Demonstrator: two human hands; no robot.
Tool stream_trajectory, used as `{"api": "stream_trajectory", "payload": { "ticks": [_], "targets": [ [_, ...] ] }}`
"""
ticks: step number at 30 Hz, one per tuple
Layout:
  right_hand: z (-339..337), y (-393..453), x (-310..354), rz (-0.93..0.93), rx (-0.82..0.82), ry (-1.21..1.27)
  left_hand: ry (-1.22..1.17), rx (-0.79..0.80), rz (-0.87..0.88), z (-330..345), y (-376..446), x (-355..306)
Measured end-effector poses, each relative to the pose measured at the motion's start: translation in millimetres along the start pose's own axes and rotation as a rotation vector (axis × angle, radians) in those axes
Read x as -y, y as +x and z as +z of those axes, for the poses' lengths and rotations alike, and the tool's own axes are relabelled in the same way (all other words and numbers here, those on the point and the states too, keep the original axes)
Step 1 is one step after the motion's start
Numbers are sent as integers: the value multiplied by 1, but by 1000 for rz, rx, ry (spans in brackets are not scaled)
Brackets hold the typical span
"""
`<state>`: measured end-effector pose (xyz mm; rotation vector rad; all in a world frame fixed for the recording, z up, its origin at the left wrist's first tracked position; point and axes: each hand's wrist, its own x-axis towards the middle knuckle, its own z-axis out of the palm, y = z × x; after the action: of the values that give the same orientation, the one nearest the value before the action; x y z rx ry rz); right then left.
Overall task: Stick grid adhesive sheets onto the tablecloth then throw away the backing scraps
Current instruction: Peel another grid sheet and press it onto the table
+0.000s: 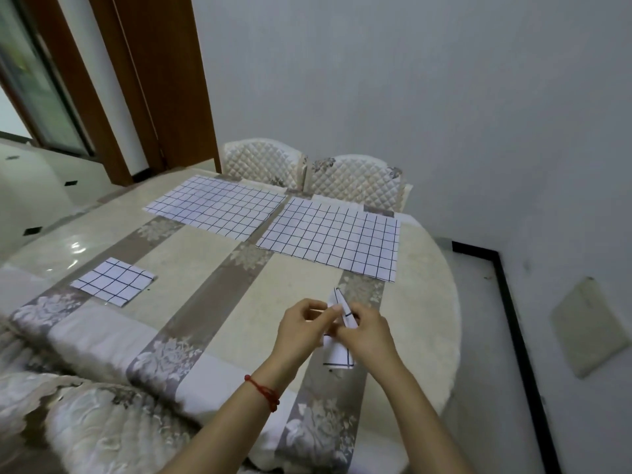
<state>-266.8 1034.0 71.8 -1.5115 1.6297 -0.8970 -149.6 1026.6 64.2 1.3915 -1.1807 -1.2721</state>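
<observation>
Here, hands (337, 328) pinching grid sheet (338, 354)

My desk (441, 302) is round, and a tablecloth (191, 268) of cream and grey-brown flowered stripes covers it. Flat on the tablecloth at the far side lie two big grid sheets side by side: the left large grid sheet (215, 206) and the right large grid sheet (331, 241), their near corners close together. A small grid sheet (113, 281) lies flat well apart from them toward the left edge, on a cream band beside a flowered stripe.
</observation>
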Motion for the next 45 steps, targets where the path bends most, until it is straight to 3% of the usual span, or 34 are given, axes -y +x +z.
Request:
{"api": "stream_trajectory", "payload": {
  "ticks": [9,21,29,39,45],
  "targets": [
    [-5,-8,6,-56,90,-32,-10,2,-33,0,8,-12],
    [41,18,52,-20,51,-151,-28,172,-45,-66,55,-25],
    [78,25,61,30,-172,-13,-40,306,60,-112,85,-34],
    [61,0,62,52,-503,93,77,451,171,-127,94,-45],
    [41,-2,87,-79,-494,61,308,507,340,-137,89,-50]
  ]
}}
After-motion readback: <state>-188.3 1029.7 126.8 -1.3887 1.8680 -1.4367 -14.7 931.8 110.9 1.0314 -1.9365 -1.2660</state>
